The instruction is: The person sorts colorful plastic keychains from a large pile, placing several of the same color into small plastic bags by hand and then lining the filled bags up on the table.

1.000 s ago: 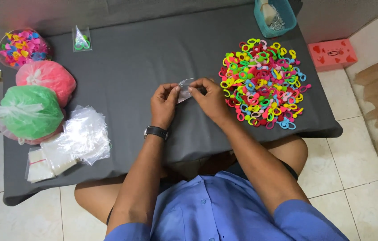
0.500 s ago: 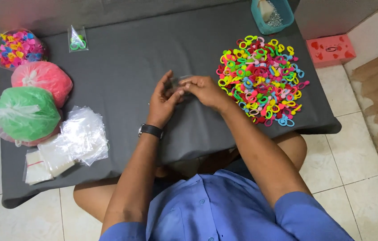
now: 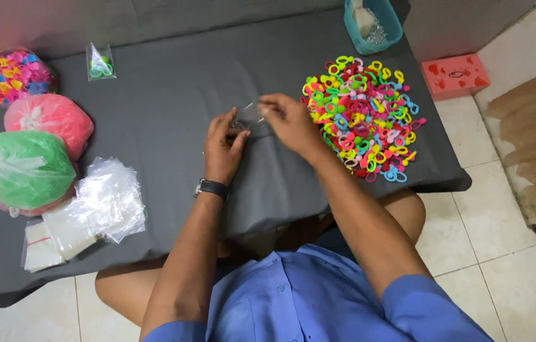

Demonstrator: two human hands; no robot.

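My left hand (image 3: 222,147), with a black watch on its wrist, and my right hand (image 3: 287,120) together hold a small clear plastic bag (image 3: 248,118) just above the grey cloth-covered table (image 3: 166,95). Both hands pinch the bag by its edges. A large heap of small colourful plastic rings (image 3: 362,117) lies to the right of my right hand, close to it. What is inside the bag I cannot make out.
At the left sit a green bag (image 3: 26,170), a pink bag (image 3: 49,118), a bag of mixed colourful pieces (image 3: 9,75), a pile of clear bags (image 3: 106,197) and one small filled bag (image 3: 99,62). A teal basket (image 3: 372,24) stands behind the heap; a pink box (image 3: 455,75) lies on the floor.
Both hands stay together on the small clear bag. My right hand has lifted and spread slightly from the left, stretching the bag between them.
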